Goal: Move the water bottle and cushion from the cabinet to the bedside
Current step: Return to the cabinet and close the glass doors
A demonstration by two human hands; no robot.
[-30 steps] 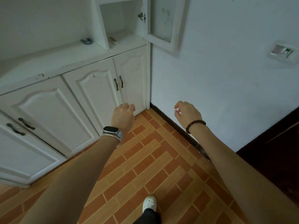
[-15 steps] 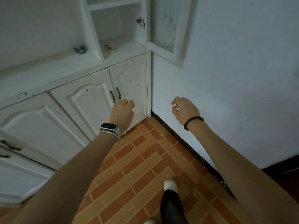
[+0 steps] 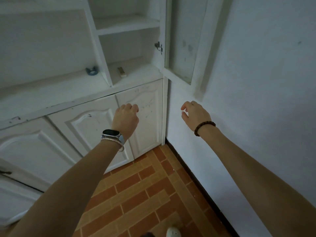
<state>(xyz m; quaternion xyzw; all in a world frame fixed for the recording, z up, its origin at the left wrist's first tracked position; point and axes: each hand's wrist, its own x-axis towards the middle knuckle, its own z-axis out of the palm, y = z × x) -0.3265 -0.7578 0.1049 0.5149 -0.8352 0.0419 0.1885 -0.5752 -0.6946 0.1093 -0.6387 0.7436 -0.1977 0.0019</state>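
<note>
Neither a water bottle nor a cushion shows anywhere in the head view. The white cabinet (image 3: pixel 85 120) stands ahead with its lower doors closed. My left hand (image 3: pixel 125 118), with a watch on the wrist, hovers in front of the seam between the two right-hand lower doors. It hides their handles, and its fingers are loosely curled around nothing I can see. My right hand (image 3: pixel 195 114), with a bead bracelet on the wrist, is raised before the white wall (image 3: pixel 256 82), fingers loosely apart and empty.
Above the lower doors, an upper compartment stands with its glass door (image 3: pixel 183 40) swung out to the right. A small blue object (image 3: pixel 92 71) and a small pale item (image 3: pixel 121 72) lie on the counter ledge. Below are the brick-pattern floor (image 3: pixel 145 185) and my white shoe (image 3: pixel 173 232).
I have stepped closer to the cabinet and the view has tilted up. Both hands have risen toward the lower doors and wall, keeping the same loose pose.
</note>
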